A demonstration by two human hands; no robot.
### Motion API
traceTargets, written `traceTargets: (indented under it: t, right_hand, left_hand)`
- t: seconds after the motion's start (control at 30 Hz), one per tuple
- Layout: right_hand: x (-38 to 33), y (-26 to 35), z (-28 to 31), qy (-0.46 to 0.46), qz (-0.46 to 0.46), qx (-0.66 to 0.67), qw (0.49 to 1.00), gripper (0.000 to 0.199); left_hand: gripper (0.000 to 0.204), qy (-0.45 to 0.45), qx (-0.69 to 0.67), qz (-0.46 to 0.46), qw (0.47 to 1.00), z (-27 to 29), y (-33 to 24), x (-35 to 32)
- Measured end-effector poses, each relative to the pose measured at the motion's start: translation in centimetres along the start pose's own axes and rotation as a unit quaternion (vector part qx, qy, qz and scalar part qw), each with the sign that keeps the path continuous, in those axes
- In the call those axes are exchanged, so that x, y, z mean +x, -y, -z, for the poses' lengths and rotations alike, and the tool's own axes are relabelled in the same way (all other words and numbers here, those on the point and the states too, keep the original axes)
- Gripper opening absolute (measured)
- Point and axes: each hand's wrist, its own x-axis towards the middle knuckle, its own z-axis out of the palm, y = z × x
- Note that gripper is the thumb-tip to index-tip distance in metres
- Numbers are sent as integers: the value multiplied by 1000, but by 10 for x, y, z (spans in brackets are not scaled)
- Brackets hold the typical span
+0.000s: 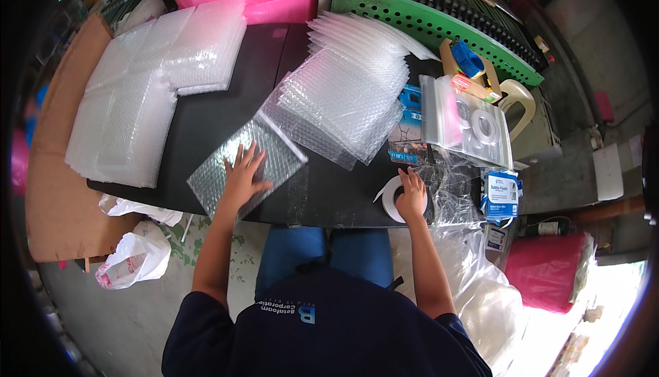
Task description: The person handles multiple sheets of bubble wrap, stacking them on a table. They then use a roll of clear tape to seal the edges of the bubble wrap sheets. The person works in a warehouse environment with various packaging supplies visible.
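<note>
My left hand (pixel 241 174) lies with fingers spread on a clear bubble-wrap pouch (pixel 206 171) near the front edge of the black table. A pale strip runs along the pouch's upper right edge. My right hand (pixel 412 195) rests over the right side of a white tape roll (pixel 390 205), its fingers stretched forward. A short loose end of tape sticks out at the roll's left. Beyond the pouch, a fanned stack of bubble-wrap pouches (pixel 343 96) covers the middle of the table, its nearest pouch close to the one under my left hand.
Stacked bubble-wrap pouches (pixel 127 116) stand at the left. At the right are plastic-bagged tape rolls (pixel 484 126), a small carton (pixel 473 68) with a blue tape dispenser, a blue-white package (pixel 501 195) and crumpled clear plastic (pixel 449 192). A perforated green rail (pixel 439 30) lies behind.
</note>
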Motion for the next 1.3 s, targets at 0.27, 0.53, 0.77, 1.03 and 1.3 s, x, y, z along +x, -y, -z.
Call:
traceTargets:
  t: [0.27, 0.53, 0.77, 1.03, 1.3]
  right_hand:
    - [3, -8, 12, -33, 29, -10, 999, 49]
    - [-23, 6, 104, -88, -72, 114, 987, 35]
    - [-109, -24, 118, -233, -294, 234, 897, 27]
    - [-136, -8, 126, -188, -373, 263, 870, 26]
    - [-142, 13, 149, -200, -324, 260, 887, 28]
  left_hand:
    - [28, -58, -46, -302, 951, -37, -85, 127]
    - [16, -206, 3, -341, 917, 18, -151, 188]
    - [11, -258, 160, -473, 827, 36, -257, 29]
    - [15, -81, 204, -432, 875, -124, -207, -50]
    - [14, 77, -57, -297, 950, 56, -251, 20]
